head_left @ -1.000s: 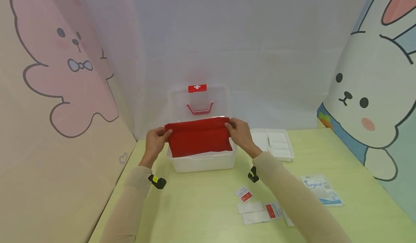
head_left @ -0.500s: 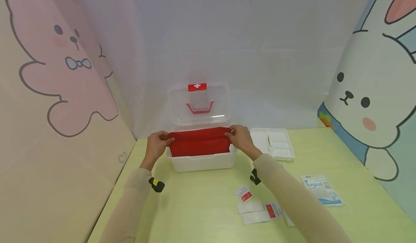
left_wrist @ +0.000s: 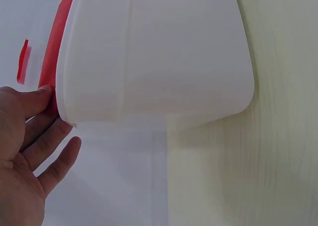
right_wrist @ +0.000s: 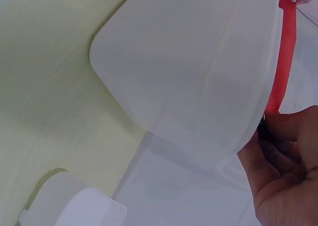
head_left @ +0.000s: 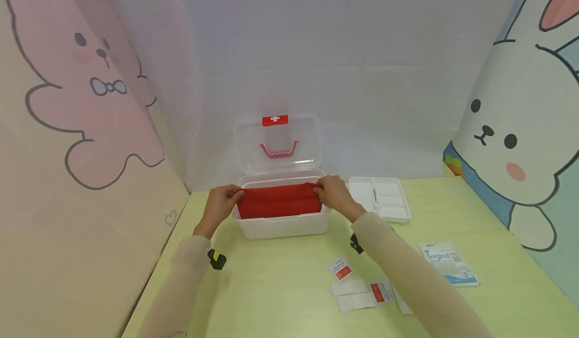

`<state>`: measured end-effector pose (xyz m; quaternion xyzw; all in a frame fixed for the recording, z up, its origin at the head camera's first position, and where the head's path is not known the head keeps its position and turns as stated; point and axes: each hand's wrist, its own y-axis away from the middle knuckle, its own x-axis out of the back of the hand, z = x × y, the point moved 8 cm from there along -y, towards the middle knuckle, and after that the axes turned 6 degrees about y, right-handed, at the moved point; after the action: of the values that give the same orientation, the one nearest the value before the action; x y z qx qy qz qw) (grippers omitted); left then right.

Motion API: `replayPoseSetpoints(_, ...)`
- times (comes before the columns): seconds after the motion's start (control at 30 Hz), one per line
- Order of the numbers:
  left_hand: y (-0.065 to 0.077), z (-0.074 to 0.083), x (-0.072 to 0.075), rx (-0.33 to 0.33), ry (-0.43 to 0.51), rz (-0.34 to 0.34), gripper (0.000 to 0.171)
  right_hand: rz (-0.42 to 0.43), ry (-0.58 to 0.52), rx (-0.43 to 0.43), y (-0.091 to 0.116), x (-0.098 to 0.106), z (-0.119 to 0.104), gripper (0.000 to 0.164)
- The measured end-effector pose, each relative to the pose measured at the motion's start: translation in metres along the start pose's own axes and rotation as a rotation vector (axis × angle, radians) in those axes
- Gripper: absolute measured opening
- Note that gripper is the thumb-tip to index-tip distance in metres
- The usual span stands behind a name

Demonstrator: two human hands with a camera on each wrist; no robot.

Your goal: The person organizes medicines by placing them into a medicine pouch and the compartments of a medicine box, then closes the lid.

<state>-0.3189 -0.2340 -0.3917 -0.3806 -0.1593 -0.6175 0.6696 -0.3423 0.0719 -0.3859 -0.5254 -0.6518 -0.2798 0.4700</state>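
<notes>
A red cloth piece (head_left: 279, 201), perhaps a folded bag, hangs between both hands, its lower part inside the white first-aid box (head_left: 285, 226). My left hand (head_left: 220, 205) pinches the cloth's left upper corner at the box rim; in the left wrist view the thumb presses the red edge (left_wrist: 53, 47). At the opposite end, my right hand (head_left: 336, 196) pinches the right upper corner, and the right wrist view has this red edge (right_wrist: 284, 62) running along the rim. The transparent lid (head_left: 246, 147), with a red handle (head_left: 279, 150), stands raised behind. What lies beneath the cloth is hidden.
A white compartment tray (head_left: 391, 197) lies right of the box. Nearer on the table are small packets (head_left: 340, 269), white strips (head_left: 356, 301) and a packet marked Surgical (head_left: 449, 263). A white curtain (head_left: 344, 77) hangs behind the box.
Both hands have lowered the red cloth from above the box down into it. The box's back rim and more of the lid now show above the cloth.
</notes>
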Motion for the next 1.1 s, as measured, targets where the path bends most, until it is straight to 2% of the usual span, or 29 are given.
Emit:
replayPoseSetpoints(0.1,0.000,0.002,-0.002,-0.005,-0.023,-0.012,0.020,-0.014,0.011,-0.008,0.000,-0.002,0.000,0.019)
replayPoseSetpoints(0.23,0.000,0.000,-0.005,0.027,-0.043,-0.031,0.022,-0.007,-0.002,-0.027,0.001,-0.003,0.000,0.017)
replayPoseSetpoints(0.43,0.001,-0.004,-0.008,0.054,-0.045,-0.033,0.022,0.100,0.043,0.027,0.006,-0.003,-0.003,0.016)
replayPoseSetpoints(0.6,0.001,-0.002,-0.007,-0.001,-0.054,0.005,0.022,0.204,0.135,0.064,0.006,-0.002,-0.002,0.016)
replayPoseSetpoints(0.83,-0.003,0.001,-0.010,-0.086,-0.088,0.056,0.022,0.212,0.113,0.026,-0.001,-0.006,0.011,0.019)
replayPoseSetpoints(0.93,-0.005,-0.001,-0.012,-0.087,-0.111,0.067,0.023,0.219,0.104,0.015,-0.003,-0.008,0.015,0.020)
replayPoseSetpoints(1.1,-0.009,-0.004,-0.015,-0.049,-0.153,0.049,0.027,0.211,0.117,0.014,-0.009,-0.011,0.019,0.022)
